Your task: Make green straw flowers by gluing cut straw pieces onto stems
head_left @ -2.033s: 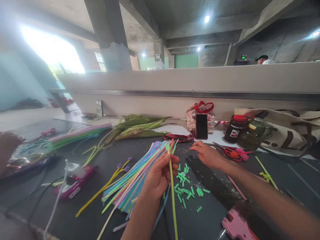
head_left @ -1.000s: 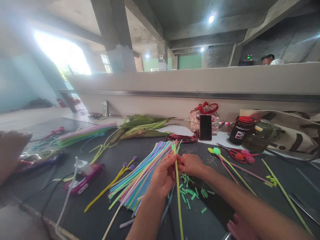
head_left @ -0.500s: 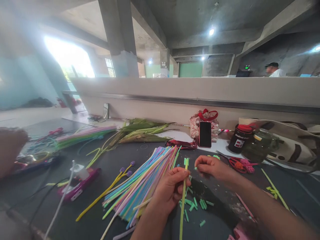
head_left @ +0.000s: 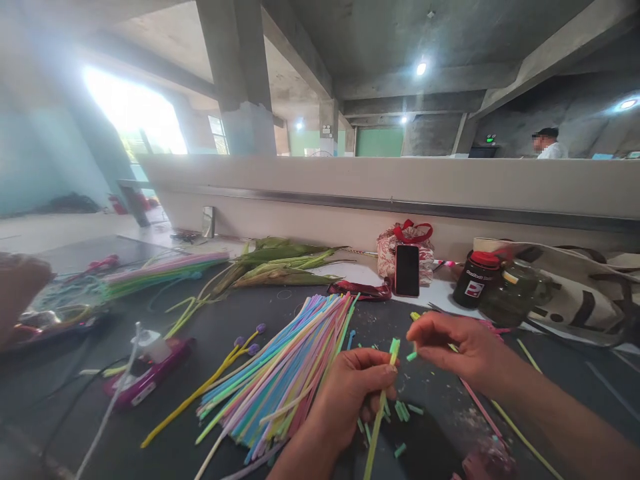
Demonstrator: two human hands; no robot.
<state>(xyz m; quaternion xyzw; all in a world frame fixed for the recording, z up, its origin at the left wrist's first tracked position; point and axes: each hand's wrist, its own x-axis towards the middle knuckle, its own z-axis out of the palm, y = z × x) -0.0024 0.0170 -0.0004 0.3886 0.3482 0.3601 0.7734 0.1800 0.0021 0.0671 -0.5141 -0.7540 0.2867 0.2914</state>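
Observation:
My left hand is closed round a yellow-green pipe cleaner, held upright with a slight tilt. Short green pieces stick up at its top, just above my thumb and finger. A little to the right, my right hand pinches one short green piece at its fingertips, apart from the stem. More cut green pieces lie on the dark table below, partly behind my left hand. Left of my hands spreads a bundle of pastel pipe cleaners.
A yellow stem with purple tips and a purple power strip lie left. Corn husks, a phone leaning on a patterned bag, a black bottle and a green jug line the back. A person is beyond the partition.
Both hands have shifted right and slightly lower in the view. The stem now tilts more, and the green piece at my right fingertips shows more plainly.

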